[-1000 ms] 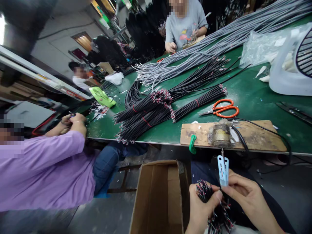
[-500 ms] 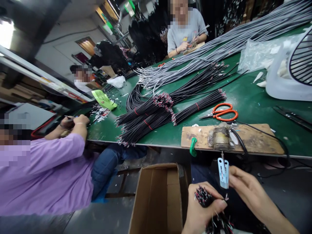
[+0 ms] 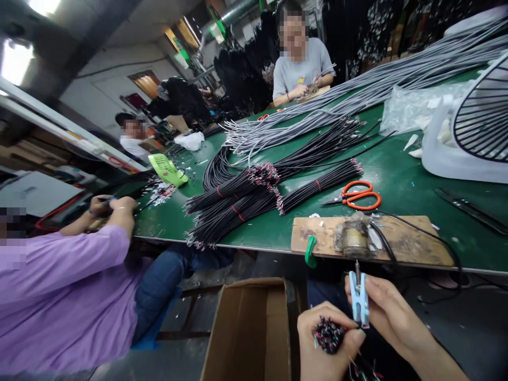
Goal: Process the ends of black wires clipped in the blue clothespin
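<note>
My left hand (image 3: 323,344) is closed around a bundle of black cables (image 3: 328,334), whose stripped red and white wire ends face up. Between its thumb and forefinger one cable end sticks out toward the right. My right hand (image 3: 391,307) pinches a light-blue clothespin-like clip (image 3: 359,300), whose lower end meets that cable end. Just above the clip, a thin metal tip (image 3: 357,267) points down from a round metal holder (image 3: 354,238) fixed on a wooden board (image 3: 311,233). More loose wire ends hang below my left hand.
Orange-handled scissors (image 3: 361,197) and tied bundles of black cable (image 3: 238,198) lie on the green table (image 3: 400,203). Long grey cables (image 3: 349,95) stretch behind them. A white fan (image 3: 448,153) stands at right. Below the table edge is a cardboard box (image 3: 246,328). A person in purple (image 3: 71,296) sits left.
My right hand has moved the clip left and down onto the cable end at my left thumb. The view has shifted slightly. My left hand still grips the bundle.
</note>
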Demonstrator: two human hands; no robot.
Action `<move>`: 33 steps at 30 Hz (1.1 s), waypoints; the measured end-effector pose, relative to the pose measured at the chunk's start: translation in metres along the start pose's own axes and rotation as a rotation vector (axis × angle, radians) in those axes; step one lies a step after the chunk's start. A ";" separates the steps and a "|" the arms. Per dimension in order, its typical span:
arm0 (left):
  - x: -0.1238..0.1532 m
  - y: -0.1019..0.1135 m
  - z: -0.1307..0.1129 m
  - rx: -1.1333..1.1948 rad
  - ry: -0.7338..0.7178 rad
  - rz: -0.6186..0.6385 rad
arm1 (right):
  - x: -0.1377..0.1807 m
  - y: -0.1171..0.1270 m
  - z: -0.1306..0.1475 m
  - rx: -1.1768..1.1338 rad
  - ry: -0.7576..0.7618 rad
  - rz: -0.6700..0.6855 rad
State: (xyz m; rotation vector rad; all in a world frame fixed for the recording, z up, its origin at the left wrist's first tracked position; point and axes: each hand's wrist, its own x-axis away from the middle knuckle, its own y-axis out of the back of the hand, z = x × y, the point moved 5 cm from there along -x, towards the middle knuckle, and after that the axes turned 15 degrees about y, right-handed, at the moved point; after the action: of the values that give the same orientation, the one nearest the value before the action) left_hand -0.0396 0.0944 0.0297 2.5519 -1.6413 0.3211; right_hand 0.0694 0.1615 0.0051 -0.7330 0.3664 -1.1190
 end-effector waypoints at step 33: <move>0.018 0.012 0.081 0.039 0.470 -0.118 | 0.030 -0.006 0.026 1.054 0.569 0.470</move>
State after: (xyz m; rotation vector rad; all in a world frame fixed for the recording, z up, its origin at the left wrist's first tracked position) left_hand -0.0330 0.0578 -0.0452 2.3410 -1.3155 0.8693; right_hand 0.0938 0.1417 0.0304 0.5930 0.3365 -0.8776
